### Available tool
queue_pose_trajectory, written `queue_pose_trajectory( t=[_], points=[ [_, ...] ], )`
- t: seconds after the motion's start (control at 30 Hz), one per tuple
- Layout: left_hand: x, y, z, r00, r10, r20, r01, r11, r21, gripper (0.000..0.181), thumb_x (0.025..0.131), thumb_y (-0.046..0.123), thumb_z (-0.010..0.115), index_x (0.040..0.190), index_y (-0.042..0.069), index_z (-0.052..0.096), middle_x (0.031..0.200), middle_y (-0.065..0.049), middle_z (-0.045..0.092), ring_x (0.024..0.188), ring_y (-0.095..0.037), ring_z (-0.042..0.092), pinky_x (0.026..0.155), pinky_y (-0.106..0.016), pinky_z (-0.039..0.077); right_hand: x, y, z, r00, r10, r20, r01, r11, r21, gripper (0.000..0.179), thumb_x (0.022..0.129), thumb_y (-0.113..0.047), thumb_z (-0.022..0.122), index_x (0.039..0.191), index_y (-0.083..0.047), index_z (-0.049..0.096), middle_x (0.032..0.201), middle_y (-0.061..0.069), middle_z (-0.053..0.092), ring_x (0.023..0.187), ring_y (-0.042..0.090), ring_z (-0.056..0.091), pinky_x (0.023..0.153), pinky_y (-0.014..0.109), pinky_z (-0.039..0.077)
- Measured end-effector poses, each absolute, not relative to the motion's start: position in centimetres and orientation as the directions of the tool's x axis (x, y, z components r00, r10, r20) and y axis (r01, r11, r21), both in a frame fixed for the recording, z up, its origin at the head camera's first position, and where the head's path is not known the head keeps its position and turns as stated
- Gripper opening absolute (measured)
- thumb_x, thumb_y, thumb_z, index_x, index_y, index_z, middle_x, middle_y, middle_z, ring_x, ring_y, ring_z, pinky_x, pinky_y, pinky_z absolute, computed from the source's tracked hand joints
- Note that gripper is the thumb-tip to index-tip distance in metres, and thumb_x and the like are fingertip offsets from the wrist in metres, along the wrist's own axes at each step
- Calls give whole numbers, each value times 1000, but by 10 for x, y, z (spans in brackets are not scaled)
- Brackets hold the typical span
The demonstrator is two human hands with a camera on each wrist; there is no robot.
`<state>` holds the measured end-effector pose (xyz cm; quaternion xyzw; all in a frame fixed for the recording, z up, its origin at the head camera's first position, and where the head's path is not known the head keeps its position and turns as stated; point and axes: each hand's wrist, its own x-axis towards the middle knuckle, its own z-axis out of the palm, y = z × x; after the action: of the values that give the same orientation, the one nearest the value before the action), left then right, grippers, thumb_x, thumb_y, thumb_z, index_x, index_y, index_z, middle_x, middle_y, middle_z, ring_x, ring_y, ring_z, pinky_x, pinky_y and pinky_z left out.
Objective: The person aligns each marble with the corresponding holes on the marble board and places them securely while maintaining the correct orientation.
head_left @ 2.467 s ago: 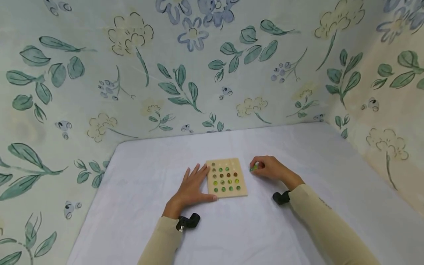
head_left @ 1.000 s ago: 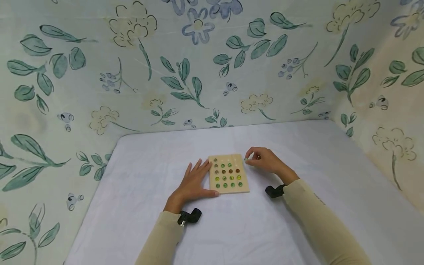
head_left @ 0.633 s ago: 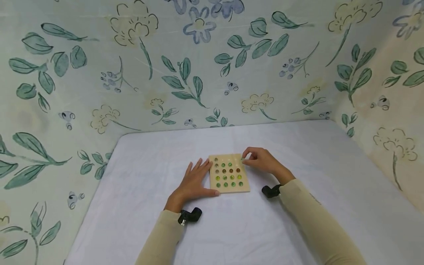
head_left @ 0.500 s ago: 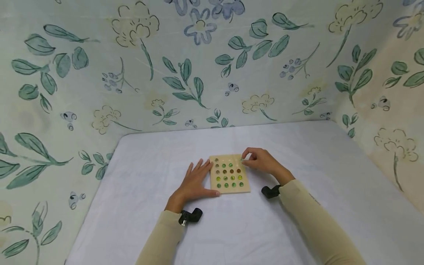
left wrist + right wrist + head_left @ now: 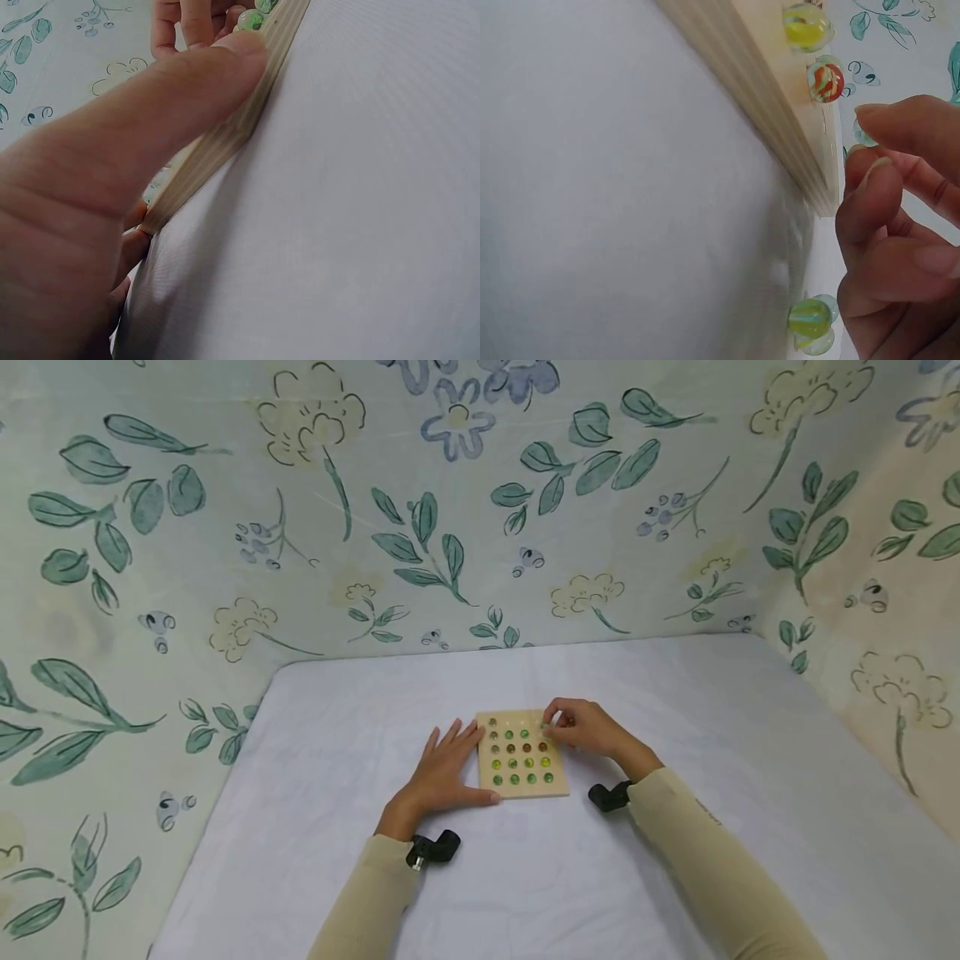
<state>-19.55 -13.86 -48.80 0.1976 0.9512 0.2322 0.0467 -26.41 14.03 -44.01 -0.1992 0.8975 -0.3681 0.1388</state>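
Note:
In the head view a square wooden board (image 5: 521,789) lies on the white cloth, with rows of green, yellow and reddish glass marbles (image 5: 511,748) in its hollows. My left hand (image 5: 438,777) rests along its left side, fingers spread. The left wrist view shows the thumb (image 5: 225,71) against the board's front edge. Over the board's far right corner, my right hand (image 5: 588,727) pinches a pale green marble (image 5: 864,132) between thumb and index finger. Red-swirled (image 5: 826,82) and yellow (image 5: 808,28) marbles sit on the board close to it.
A few loose green marbles (image 5: 810,318) lie on the cloth by the right hand, hidden behind it in the head view. White cloth (image 5: 450,693) covers the table. A flower-patterned fabric wall (image 5: 420,460) stands behind it and along both sides.
My right hand has moved left from the cloth beside the board to above its far right corner, carrying the marble. The left hand keeps its place on the board.

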Motion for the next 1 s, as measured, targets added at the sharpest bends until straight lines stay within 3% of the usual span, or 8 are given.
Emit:
queue_pose_trajectory(
  t=[0.5, 1.0],
  points=[
    [-195, -137, -489, -918, 397, 5, 353, 811, 467, 116, 65, 82, 62, 155, 22, 20, 161, 6, 15, 148, -18, 1, 118, -44, -7, -266, 135, -449, -890, -446, -93, -278, 693, -665, 11, 89, -19, 69, 96, -16, 62, 75, 3, 59, 64, 17, 51, 56, 28, 43],
    [-195, -138, -490, -918, 397, 9, 359, 819, 447, 117, 65, 82, 62, 155, 22, 20, 160, 7, 15, 148, -18, 2, 118, -45, -6, -264, 132, -452, -901, -425, -94, -263, 705, -659, 12, 88, -18, 70, 97, -16, 62, 73, 2, 59, 62, 16, 51, 54, 27, 43]
  ],
)
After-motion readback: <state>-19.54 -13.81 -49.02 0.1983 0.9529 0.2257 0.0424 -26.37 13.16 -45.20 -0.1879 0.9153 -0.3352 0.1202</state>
